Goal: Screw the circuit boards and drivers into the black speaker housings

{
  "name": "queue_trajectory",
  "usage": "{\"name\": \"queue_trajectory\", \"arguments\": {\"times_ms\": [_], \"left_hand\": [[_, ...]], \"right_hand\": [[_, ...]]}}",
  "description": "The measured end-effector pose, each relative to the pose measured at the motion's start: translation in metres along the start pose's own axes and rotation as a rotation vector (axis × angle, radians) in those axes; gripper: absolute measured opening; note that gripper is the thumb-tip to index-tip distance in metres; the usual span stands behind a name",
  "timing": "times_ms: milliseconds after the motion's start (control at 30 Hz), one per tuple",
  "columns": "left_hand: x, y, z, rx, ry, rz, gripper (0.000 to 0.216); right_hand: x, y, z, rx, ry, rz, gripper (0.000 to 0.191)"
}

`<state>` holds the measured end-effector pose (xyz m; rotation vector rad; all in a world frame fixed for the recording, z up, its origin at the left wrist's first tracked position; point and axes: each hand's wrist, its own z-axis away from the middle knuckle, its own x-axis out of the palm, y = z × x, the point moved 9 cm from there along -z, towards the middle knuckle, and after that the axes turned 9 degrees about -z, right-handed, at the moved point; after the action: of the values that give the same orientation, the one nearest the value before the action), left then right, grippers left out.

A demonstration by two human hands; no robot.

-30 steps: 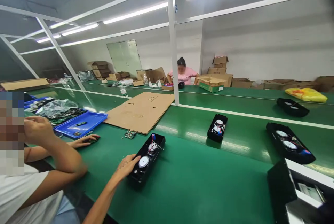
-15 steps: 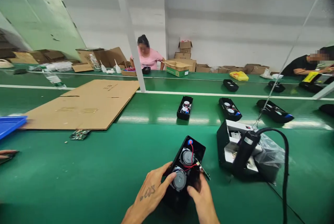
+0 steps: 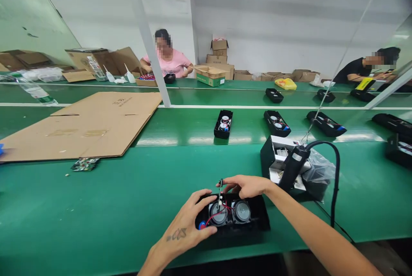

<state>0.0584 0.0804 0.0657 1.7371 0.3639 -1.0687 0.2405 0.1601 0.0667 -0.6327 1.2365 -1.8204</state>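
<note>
A black speaker housing (image 3: 260, 213) lies lengthwise before me on the green bench, its open side up. Inside are two round grey speaker drivers (image 3: 241, 211), red wires and a blue-and-red round part (image 3: 202, 225). My left hand (image 3: 188, 222) is closed around the housing's left end, thumb on the near side and fingers on the far side. From above the far edge, my right hand (image 3: 246, 186) reaches in with its fingertips at a small narrow circuit board (image 3: 220, 190), which stands on edge over the left driver. Part of its grip is hidden.
Right of the housing stands a black box (image 3: 267, 160) with a black corded tool (image 3: 294, 166) leaning on it. Several similar housings (image 3: 223, 124) sit farther back. A flat cardboard sheet (image 3: 109, 117) and circuit boards (image 3: 85, 164) lie left. Two people (image 3: 175, 62) work across the bench.
The housing has turned from upright-slanting to sideways, its blue-and-red part now at the left. My right hand has moved from its right side to the far edge, by the circuit board.
</note>
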Motion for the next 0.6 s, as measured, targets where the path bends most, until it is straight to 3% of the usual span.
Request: {"name": "queue_trajectory", "arguments": {"times_ms": [100, 267, 367, 467, 600], "left_hand": [[0.001, 0.003, -0.001, -0.06, 0.098, 0.033, 0.053], [0.002, 0.006, -0.003, -0.087, 0.059, 0.067, 0.045], [-0.004, 0.01, -0.005, -0.062, 0.043, 0.066, 0.026], [-0.007, 0.013, -0.007, -0.045, 0.049, 0.058, 0.021], [-0.005, 0.011, -0.009, -0.054, 0.092, 0.06, 0.024]], "right_hand": [[0.002, -0.013, 0.006, -0.051, 0.081, 0.066, 0.076], [0.016, -0.034, 0.022, -0.125, 0.408, 0.145, 0.025], [0.027, -0.038, 0.027, -0.139, 0.574, 0.152, 0.016], [0.028, -0.033, 0.029, -0.156, 0.617, 0.059, 0.005], [0.016, -0.015, 0.035, -0.18, 0.609, -0.156, 0.023]]}}
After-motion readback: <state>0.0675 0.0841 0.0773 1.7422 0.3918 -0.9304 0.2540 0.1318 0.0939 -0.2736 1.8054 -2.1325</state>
